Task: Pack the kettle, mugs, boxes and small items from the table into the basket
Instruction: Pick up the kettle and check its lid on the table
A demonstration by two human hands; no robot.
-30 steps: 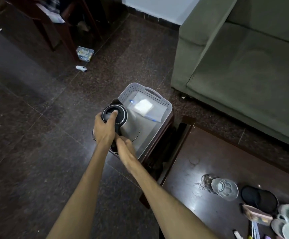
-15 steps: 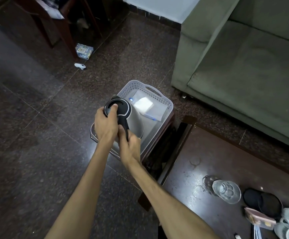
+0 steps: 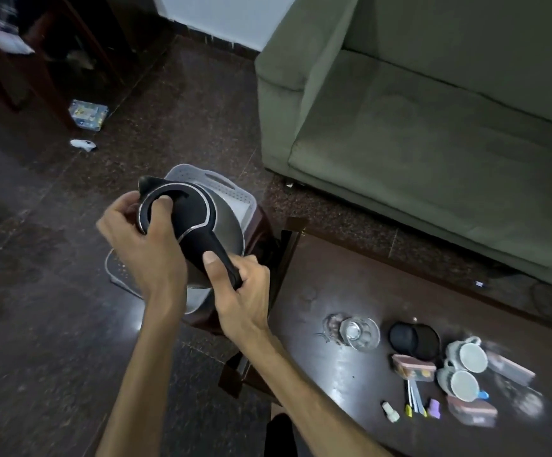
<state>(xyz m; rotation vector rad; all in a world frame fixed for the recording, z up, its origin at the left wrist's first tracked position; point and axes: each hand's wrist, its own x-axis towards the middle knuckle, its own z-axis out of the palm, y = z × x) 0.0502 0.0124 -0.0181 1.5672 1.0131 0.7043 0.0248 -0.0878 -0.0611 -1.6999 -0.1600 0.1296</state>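
A steel kettle [image 3: 225, 232] with a black lid and handle hangs over the pale grey perforated basket [image 3: 215, 179], which stands on a dark stool beside the table. My left hand [image 3: 139, 239] grips the kettle's lid rim, thumb on top. My right hand [image 3: 241, 291] holds the black handle. On the dark wooden table [image 3: 317, 275] at the right lie two white mugs [image 3: 465, 356], a glass [image 3: 360, 331], a black round base [image 3: 413, 338], small boxes [image 3: 413, 366] and small items [image 3: 416, 407]. White paper lines the basket's inside.
A green sofa [image 3: 416, 127] fills the upper right, close behind the table. Dark stone floor spreads to the left, with a small packet [image 3: 88, 113] and a white object [image 3: 83, 144] near dark wooden furniture [image 3: 20, 54] at the top left.
The kettle has risen and tilted above the basket, closer to the camera. Both hands kept their hold. The view swung right, showing more of the table's items.
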